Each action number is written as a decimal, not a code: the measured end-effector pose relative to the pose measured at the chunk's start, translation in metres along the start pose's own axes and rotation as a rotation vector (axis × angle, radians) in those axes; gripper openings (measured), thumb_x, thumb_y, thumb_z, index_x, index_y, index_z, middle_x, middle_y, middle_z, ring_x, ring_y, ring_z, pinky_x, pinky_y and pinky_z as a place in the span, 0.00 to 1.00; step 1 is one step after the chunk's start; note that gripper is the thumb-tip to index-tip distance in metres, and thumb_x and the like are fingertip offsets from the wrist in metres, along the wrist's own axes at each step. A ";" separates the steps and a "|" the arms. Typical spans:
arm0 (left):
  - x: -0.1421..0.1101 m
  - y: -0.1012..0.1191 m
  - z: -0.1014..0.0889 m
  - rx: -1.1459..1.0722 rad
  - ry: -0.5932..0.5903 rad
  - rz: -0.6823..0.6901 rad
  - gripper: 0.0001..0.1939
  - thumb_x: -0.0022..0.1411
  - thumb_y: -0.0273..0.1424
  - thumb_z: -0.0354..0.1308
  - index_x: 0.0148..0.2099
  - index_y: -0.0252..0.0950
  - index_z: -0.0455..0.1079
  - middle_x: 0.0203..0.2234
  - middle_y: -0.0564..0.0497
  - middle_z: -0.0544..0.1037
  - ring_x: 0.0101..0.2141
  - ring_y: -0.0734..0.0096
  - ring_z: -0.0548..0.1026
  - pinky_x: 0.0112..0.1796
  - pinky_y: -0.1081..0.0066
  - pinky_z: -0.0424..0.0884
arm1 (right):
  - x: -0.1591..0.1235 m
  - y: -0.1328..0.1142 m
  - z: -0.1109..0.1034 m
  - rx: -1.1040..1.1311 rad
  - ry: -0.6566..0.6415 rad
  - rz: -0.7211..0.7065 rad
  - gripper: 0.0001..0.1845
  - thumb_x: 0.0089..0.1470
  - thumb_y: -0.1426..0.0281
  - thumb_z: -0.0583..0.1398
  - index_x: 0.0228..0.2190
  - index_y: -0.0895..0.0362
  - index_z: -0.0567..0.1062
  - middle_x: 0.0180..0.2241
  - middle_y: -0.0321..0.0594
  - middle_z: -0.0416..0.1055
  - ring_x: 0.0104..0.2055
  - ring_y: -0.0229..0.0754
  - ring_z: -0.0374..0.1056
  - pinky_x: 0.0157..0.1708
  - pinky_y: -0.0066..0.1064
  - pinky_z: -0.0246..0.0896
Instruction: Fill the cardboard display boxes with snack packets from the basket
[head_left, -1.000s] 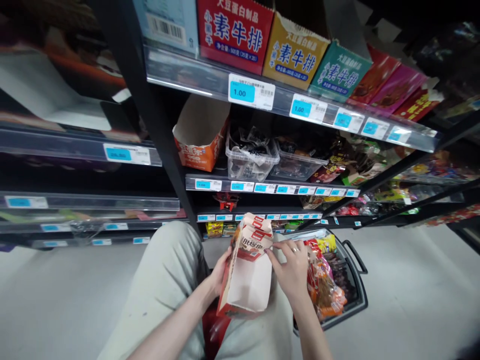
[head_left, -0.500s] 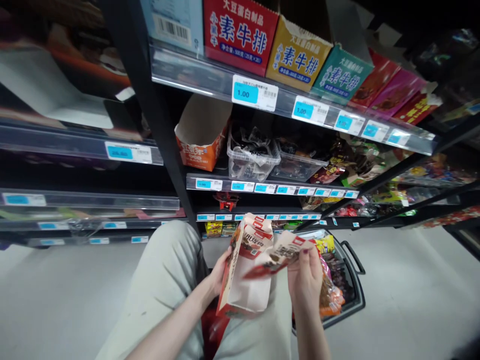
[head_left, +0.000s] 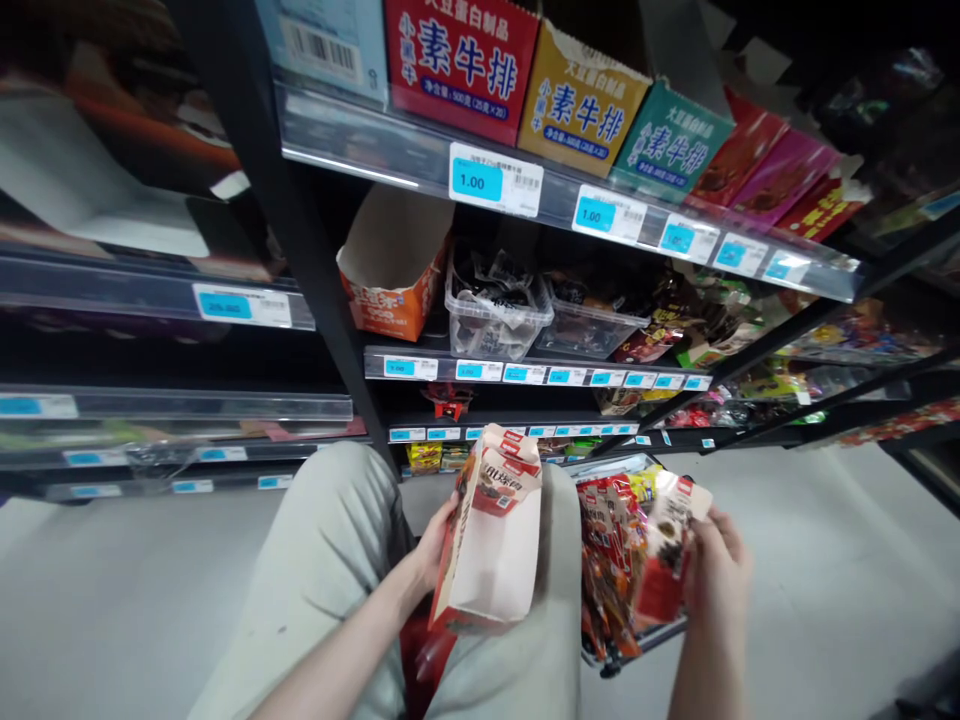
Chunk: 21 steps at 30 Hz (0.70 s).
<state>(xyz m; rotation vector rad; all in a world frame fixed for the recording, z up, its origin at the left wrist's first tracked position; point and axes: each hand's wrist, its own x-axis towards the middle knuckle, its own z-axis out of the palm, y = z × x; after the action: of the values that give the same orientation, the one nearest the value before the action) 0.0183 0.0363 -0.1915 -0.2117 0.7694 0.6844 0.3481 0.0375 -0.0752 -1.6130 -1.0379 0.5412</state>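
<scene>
My left hand [head_left: 433, 545] grips the left side of an open red and white cardboard display box [head_left: 491, 545] resting on my lap, its mouth facing up. My right hand [head_left: 718, 565] is closed on a torn-off piece of that box's cardboard [head_left: 666, 545], red and white with a dark picture. It holds the piece over a black shopping basket [head_left: 628, 640] full of red and orange snack packets [head_left: 607, 560]. My legs in light trousers [head_left: 330, 570] fill the lower middle.
Black store shelves rise ahead with blue price tags [head_left: 495, 182]. The top shelf carries red, yellow and green snack boxes [head_left: 457, 60]. One shelf down stand an empty orange carton [head_left: 390, 265] and clear plastic bins [head_left: 495, 315]. Grey floor lies on both sides.
My right hand tore a strip of cardboard off the box top and carried it to the right, over the basket. The left hand kept hold of the box.
</scene>
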 end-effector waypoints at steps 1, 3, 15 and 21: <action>-0.001 0.000 0.001 -0.007 -0.010 -0.006 0.37 0.74 0.53 0.40 0.53 0.24 0.75 0.40 0.34 0.86 0.40 0.47 0.85 0.52 0.54 0.73 | 0.009 0.010 -0.010 -0.109 0.050 0.029 0.22 0.47 0.51 0.65 0.35 0.54 0.73 0.22 0.35 0.70 0.23 0.43 0.67 0.26 0.33 0.62; 0.000 0.001 0.001 -0.009 -0.025 -0.009 0.38 0.74 0.53 0.41 0.53 0.24 0.76 0.41 0.34 0.86 0.41 0.47 0.85 0.52 0.53 0.73 | 0.023 0.031 -0.023 -0.404 0.076 0.042 0.19 0.46 0.54 0.63 0.35 0.55 0.75 0.25 0.42 0.76 0.28 0.48 0.72 0.29 0.35 0.64; 0.002 -0.001 -0.004 -0.039 -0.048 0.012 0.35 0.73 0.52 0.44 0.52 0.25 0.78 0.40 0.36 0.87 0.41 0.47 0.85 0.53 0.53 0.74 | 0.012 0.131 0.038 -1.093 -0.426 -0.140 0.12 0.64 0.73 0.55 0.41 0.59 0.79 0.24 0.45 0.75 0.28 0.48 0.74 0.32 0.33 0.62; -0.001 0.000 0.000 -0.041 -0.019 0.028 0.33 0.74 0.50 0.45 0.51 0.25 0.77 0.39 0.36 0.87 0.40 0.47 0.85 0.52 0.53 0.74 | 0.004 0.131 0.055 -1.040 -0.372 -0.114 0.10 0.64 0.66 0.57 0.39 0.57 0.77 0.26 0.47 0.75 0.30 0.49 0.75 0.33 0.35 0.67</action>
<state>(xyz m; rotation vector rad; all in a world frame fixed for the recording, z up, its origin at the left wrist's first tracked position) 0.0181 0.0355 -0.1909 -0.2321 0.7419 0.7282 0.3522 0.0672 -0.2145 -2.3647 -1.8647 0.2071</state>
